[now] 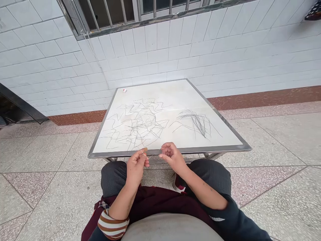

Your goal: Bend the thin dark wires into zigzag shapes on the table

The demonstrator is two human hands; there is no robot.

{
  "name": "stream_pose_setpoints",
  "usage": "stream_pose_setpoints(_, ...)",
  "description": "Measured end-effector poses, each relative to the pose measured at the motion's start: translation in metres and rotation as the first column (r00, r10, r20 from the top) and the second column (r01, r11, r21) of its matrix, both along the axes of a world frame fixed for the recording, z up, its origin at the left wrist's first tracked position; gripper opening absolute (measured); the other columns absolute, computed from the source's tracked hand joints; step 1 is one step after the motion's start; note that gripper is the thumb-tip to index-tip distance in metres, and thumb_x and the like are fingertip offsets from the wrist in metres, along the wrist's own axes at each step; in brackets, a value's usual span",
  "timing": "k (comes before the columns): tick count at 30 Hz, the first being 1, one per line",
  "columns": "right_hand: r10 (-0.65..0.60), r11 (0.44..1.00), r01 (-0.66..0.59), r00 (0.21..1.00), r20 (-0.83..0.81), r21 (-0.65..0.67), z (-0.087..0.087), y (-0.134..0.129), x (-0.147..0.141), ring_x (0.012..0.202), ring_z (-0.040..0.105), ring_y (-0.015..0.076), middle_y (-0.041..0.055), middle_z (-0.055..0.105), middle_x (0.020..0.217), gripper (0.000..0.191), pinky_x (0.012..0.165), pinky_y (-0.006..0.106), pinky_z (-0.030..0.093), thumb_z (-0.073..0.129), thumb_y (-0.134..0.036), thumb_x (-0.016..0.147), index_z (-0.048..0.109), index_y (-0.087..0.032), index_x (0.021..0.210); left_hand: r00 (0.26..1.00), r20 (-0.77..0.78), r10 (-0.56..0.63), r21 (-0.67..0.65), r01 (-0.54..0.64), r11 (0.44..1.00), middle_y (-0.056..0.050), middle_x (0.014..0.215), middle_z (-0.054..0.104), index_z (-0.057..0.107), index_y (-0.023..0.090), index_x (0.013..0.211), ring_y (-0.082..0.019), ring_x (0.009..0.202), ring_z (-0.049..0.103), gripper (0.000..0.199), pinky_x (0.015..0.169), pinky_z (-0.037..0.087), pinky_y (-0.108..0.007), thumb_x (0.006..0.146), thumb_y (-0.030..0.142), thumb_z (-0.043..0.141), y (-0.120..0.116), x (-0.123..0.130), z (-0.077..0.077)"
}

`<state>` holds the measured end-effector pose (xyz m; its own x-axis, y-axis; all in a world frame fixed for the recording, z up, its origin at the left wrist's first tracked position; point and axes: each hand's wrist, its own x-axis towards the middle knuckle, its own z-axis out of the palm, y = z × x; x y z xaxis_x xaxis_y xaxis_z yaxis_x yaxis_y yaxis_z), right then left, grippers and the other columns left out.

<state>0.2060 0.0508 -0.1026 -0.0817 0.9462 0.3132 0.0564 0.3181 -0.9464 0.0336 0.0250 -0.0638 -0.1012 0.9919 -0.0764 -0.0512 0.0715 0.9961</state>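
My left hand (137, 163) is closed in a pinch on a thin wire (151, 156) just over the table's near edge. An orange-brown wrap covers one of its fingertips. The wire runs to the right towards my right hand (172, 155). That hand is open, its fingers curved and its thumb apart from them, close to the wire's end; whether the thumb touches it is hard to see. Beyond my hands, bent, zigzag wires (144, 122) lie in a loose tangle on the left of the white table (160, 90). Straighter wires (198, 124) are bunched on the right.
A small red-and-white item (124, 90) sits in the far left corner of the metal-rimmed table. Behind it rises a white tiled wall (155, 62) with a barred window (150, 10). My knees (210, 174) are beneath the near edge, over the speckled floor (75, 197).
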Motion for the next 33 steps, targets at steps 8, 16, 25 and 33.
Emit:
stream_pose_setpoints(8,0.202,0.933,-0.288,0.915,-0.349,-0.217,0.003,-0.012,-0.024,0.063,0.055,0.0120,-0.0006,0.060,0.070,0.021,0.063,0.028,0.047,0.059,-0.040,0.082,0.059,-0.019,0.084,0.991,-0.127,-0.039,0.023,0.042,0.999,0.001,0.066,0.059,0.064,0.016,0.112,-0.012,0.061,0.057,0.041,0.060,0.052,-0.026,0.077,0.037,0.063,-0.006,0.009,0.008)
stream_pose_setpoints(16,0.221,0.905,-0.331,0.902,-0.372,-0.267,0.000,-0.007,-0.021,0.058,0.050,0.0092,-0.0032,0.054,0.068,0.026,0.057,0.024,0.043,0.060,-0.044,0.080,0.056,-0.018,0.080,0.973,-0.200,-0.112,0.083,0.130,0.988,0.003,0.071,0.060,0.058,0.023,0.124,-0.012,0.064,0.057,0.050,0.068,0.052,-0.027,0.076,0.035,0.065,-0.004,0.003,-0.003)
stream_pose_setpoints(25,0.232,0.869,-0.362,0.900,-0.368,-0.337,-0.001,-0.003,-0.022,0.055,0.051,0.0097,-0.0034,0.056,0.064,0.032,0.055,0.025,0.045,0.064,-0.049,0.074,0.055,-0.018,0.076,0.924,-0.335,-0.181,0.027,0.202,0.979,0.002,0.070,0.060,0.050,0.022,0.131,-0.014,0.065,0.058,0.055,0.070,0.051,-0.029,0.078,0.034,0.061,0.001,-0.003,-0.012)
stream_pose_setpoints(33,0.130,0.862,-0.339,0.867,-0.481,-0.378,-0.005,0.003,-0.019,0.052,0.049,0.0080,-0.0046,0.054,0.063,0.033,0.052,0.022,0.041,0.068,-0.048,0.070,0.055,-0.017,0.072,0.932,-0.315,-0.178,-0.036,0.176,0.984,0.005,0.062,0.056,0.053,0.020,0.129,-0.012,0.058,0.054,0.059,0.063,0.049,-0.026,0.073,0.034,0.065,0.004,-0.001,-0.017)
